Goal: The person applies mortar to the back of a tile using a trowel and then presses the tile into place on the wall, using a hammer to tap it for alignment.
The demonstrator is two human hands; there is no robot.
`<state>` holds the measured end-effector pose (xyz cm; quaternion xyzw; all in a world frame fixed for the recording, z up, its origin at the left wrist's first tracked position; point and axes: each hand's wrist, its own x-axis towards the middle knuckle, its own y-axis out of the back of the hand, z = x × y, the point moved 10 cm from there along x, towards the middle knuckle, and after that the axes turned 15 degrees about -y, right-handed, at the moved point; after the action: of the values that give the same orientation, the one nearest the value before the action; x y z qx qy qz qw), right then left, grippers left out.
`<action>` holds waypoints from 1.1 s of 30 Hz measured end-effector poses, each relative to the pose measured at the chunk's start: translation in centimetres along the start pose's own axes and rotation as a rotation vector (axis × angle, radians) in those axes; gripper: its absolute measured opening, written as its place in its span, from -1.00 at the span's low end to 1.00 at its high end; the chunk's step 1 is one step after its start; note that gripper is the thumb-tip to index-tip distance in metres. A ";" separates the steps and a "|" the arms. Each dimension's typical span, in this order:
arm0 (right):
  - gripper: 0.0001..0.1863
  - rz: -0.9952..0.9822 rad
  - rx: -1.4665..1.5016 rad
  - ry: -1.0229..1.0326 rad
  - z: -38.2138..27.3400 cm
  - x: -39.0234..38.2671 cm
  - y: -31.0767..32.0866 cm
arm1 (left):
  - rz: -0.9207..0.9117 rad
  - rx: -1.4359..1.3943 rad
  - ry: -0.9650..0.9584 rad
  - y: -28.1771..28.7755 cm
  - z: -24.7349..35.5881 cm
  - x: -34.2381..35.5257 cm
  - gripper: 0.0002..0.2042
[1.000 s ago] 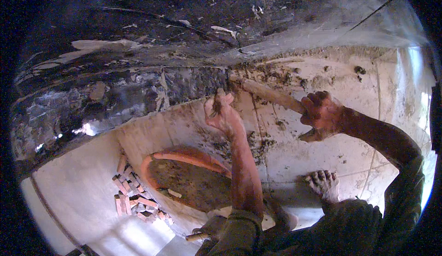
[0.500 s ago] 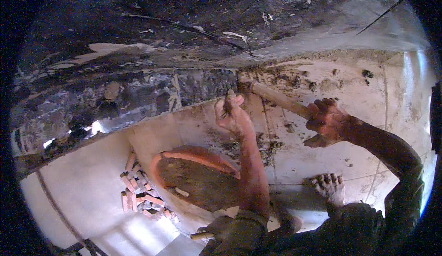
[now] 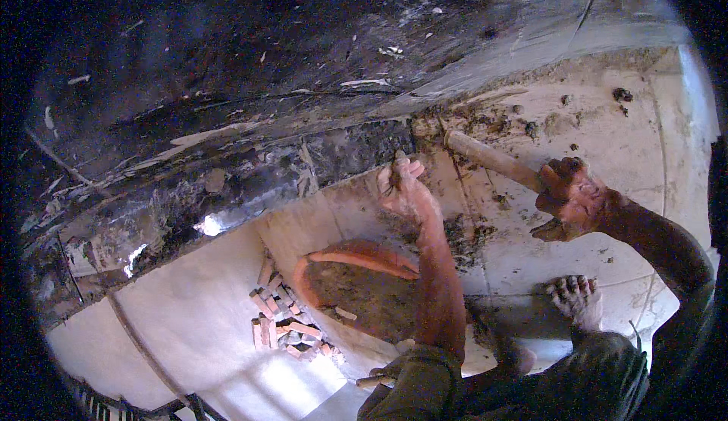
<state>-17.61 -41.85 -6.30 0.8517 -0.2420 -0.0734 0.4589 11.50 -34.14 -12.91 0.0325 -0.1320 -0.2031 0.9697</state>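
My left hand is closed, fingers curled up beside the corner where the dark wall band meets the pale tiled surface. Whatever its fingers pinch is too small and shaded to make out. To the right, my right hand wraps round the near end of a thick wooden stick. The stick's blunt far end points toward that corner, a short gap from my left fingers. Below my left wrist lies a large orange basin holding brown, earthy material; my left forearm covers its right side.
A loose heap of broken bricks lies left of the basin. My bare foot rests on the tiles at lower right. Dark crumbs dot the pale surface. A wooden handle shows partly beside my left sleeve.
The view has tilted, so most things sit farther right in the picture. The stick's far end is slightly farther from my left hand. Both hands keep their grips.
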 end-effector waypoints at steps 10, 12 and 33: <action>-0.54 -0.021 0.070 0.034 -1.0 0.1 -0.6 | 0.097 -0.030 -0.084 -0.7 3.0 0.2 -0.78; -0.54 0.043 0.087 0.034 -1.1 0.1 0.3 | 0.092 0.022 -0.105 -0.8 3.4 -0.1 -0.83; -0.48 0.111 0.160 -0.013 -2.1 -0.5 1.8 | -0.166 0.167 -0.063 -1.1 4.8 0.6 -0.75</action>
<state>-17.94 -40.86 -3.65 0.8704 -0.2969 -0.0341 0.3913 10.36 -35.42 -8.23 0.1178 -0.1756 -0.2721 0.9388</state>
